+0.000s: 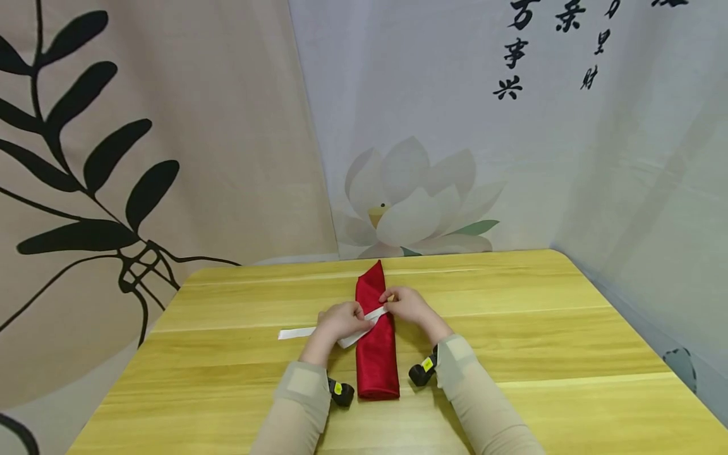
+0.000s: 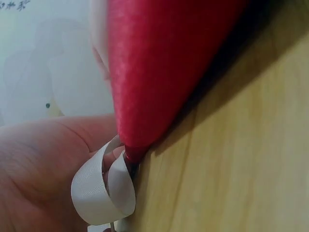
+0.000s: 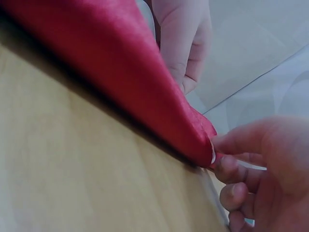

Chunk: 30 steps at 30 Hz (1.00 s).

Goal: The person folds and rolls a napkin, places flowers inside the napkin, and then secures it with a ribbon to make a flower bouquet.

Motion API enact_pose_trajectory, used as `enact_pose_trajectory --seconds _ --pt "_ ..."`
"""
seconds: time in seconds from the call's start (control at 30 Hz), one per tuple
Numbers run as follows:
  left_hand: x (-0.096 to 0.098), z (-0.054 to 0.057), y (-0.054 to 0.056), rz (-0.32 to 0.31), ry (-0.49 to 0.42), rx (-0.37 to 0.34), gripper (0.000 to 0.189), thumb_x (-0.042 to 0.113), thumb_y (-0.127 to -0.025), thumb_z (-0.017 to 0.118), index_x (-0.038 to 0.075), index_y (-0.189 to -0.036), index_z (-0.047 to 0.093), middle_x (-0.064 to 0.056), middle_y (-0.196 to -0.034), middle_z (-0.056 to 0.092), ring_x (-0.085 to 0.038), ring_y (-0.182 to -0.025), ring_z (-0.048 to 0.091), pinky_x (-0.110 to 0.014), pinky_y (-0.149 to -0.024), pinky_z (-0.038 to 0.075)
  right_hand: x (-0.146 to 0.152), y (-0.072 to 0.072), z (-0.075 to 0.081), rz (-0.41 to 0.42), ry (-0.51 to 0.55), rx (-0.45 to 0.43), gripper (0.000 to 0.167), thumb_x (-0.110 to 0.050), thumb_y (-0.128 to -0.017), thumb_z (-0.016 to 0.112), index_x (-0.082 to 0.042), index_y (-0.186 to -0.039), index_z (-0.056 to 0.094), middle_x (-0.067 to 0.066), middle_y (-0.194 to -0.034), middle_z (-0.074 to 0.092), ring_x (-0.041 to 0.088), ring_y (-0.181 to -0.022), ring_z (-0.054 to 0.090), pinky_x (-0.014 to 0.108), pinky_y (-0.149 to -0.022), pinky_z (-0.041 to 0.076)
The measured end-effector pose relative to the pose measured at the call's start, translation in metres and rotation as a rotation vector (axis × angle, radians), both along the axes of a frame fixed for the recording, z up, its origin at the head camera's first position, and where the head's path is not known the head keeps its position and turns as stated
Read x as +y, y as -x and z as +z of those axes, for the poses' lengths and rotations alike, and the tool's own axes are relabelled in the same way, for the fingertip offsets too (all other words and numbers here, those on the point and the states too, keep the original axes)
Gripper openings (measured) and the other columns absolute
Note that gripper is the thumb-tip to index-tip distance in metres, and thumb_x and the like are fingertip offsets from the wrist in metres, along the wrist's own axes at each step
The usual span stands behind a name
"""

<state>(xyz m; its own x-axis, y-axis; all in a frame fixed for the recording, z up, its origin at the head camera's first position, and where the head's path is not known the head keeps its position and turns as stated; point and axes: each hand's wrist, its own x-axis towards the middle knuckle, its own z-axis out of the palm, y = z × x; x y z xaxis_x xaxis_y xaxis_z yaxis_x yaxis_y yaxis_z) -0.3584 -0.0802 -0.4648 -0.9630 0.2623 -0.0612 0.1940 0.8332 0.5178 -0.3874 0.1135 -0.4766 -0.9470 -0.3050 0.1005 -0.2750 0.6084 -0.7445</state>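
A red cloth (image 1: 378, 366), folded into a long flat shape with a pointed far end, lies lengthwise on the table. Slanting across its middle is a white ribbon (image 1: 348, 341), whose loose tail extends to the left. My left hand (image 1: 343, 320) holds the ribbon over the cloth's left side; in the left wrist view the ribbon (image 2: 91, 193) hangs in a loop beside the palm. At the right edge of the cloth, my right hand (image 1: 408, 304) pinches the ribbon between thumb and forefinger. Close up, a sliver of white ribbon (image 3: 213, 152) shows at those fingertips.
The wooden table (image 1: 512, 316) extends to both sides of the cloth. Behind it hangs a printed curtain (image 1: 256, 126) with leaves, a lotus and characters. A small black camera sits at the left wrist (image 1: 342, 394) and another at the right wrist (image 1: 422, 373).
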Motion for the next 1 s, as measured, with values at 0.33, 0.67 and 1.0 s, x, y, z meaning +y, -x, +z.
enact_pose_trajectory --seconds 0.33,0.67,1.0 --pt "-0.0022 0.0016 -0.0012 -0.02 -0.057 -0.018 0.023 0.031 -0.078 0.074 0.015 -0.076 0.059 0.004 -0.07 0.057 -0.014 -0.064 0.053 -0.05 -0.08 0.034 0.0013 0.001 -0.0014 0.01 0.003 0.005 0.011 -0.008 -0.084 0.067 -0.007 -0.095 0.07 -0.001 -0.072 0.055 0.015 -0.068 0.048 0.028 -0.063 0.04" --pt "0.001 0.0034 -0.0029 0.026 -0.023 -0.011 0.027 0.038 -0.083 0.071 0.016 -0.073 0.06 0.004 -0.068 0.057 -0.015 -0.063 0.053 -0.044 -0.074 0.036 0.001 0.0011 0.0009 0.084 -0.023 -0.016 0.017 -0.009 -0.081 0.071 -0.006 -0.097 0.07 -0.002 -0.064 0.052 0.012 -0.059 0.045 0.026 -0.059 0.039" --pt "0.0056 -0.0015 -0.0012 0.062 0.02 0.057 0.036 0.044 -0.084 0.07 0.016 -0.068 0.056 0.004 -0.061 0.053 -0.014 -0.059 0.052 -0.039 -0.066 0.037 -0.0009 0.0009 -0.0003 0.073 -0.052 0.017 0.028 -0.01 -0.087 0.064 -0.006 -0.113 0.07 -0.001 -0.067 0.05 0.012 -0.06 0.042 0.026 -0.058 0.037"
